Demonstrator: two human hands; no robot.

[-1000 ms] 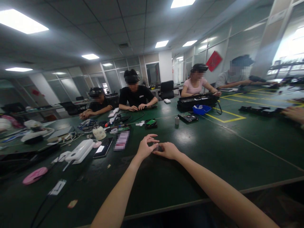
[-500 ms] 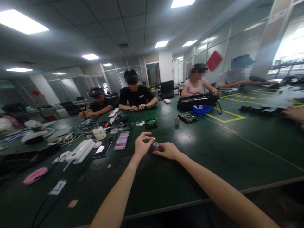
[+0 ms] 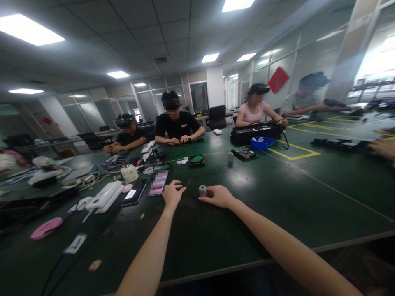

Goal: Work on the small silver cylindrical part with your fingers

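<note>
A small silver metal cylinder stands upright on the dark green table. My right hand lies on the table just right of it, thumb and forefinger closed against its base. My left hand hovers to the left of the cylinder, apart from it, fingers loosely spread and holding nothing. It is close to a phone with a lit screen, near its lower right corner.
A second dark phone, a white box, cables and a pink disc lie at left. A circuit board, another small cylinder, a blue tray and a black case sit farther back. Several people work across the table.
My left hand has let go near the cylinder and moved left toward the lit phone. The cylinder now stands uncovered beside my right hand, which has stayed put.
</note>
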